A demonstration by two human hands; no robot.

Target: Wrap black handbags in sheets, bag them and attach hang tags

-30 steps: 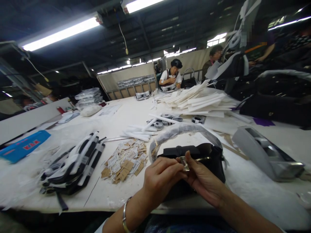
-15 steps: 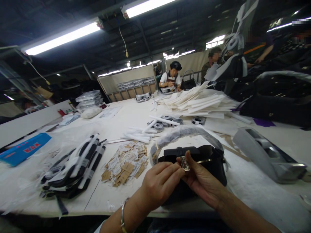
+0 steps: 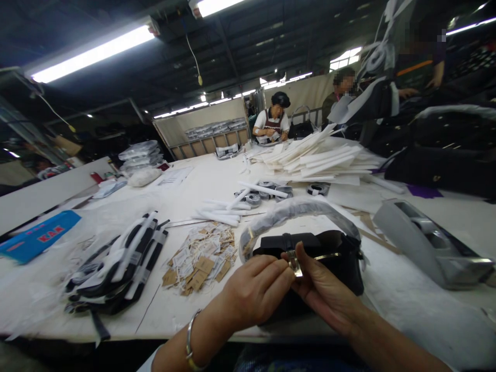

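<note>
Many brown card tags (image 3: 199, 266) lie loosely heaped on the tabletop (image 3: 205, 175). Your left hand (image 3: 258, 292) bunches against the shiny metal clasp (image 3: 296, 266); its grip is hidden, cannot tell. Before you sits the smooth black handbag (image 3: 343, 258), its arched handle (image 3: 302, 206) film-wrapped, likely against scuffs. Your right hand (image 3: 325, 289) pinches the clasp, probably steadying it.

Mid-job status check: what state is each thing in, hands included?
Metal clasp: held; fastened or not, cannot tell
Right hand: thumb and fingers closed on the clasp
Left hand: fingers curled at the clasp
Black bag: on the bench, partly hidden
Bag handle: film-wrapped, arched up
Tags: loose heap
White tubes: loosely piled
Blue packet: lying flat
Ceiling lights: lit
</note>
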